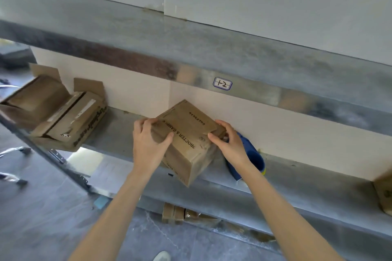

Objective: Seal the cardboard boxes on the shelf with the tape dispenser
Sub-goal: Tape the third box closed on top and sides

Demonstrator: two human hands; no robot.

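Note:
A small brown cardboard box (191,131) with black print sits tilted on the grey metal shelf (297,178), one corner past the front edge. My left hand (148,144) grips its left side, thumb on top and fingers curled over the far edge. My right hand (228,144) holds its right end, thumb on the top face. A blue tape dispenser (254,159) lies on the shelf right behind my right hand, partly hidden by it. Two open cardboard boxes (63,112) with raised flaps stand at the shelf's left end.
An upper shelf beam (275,82) with a "1-2" label (222,84) hangs close above. Another box corner (384,193) shows at the right edge. Flat cardboard (176,214) lies on a lower level. Chair wheels (17,180) stand on the floor at left.

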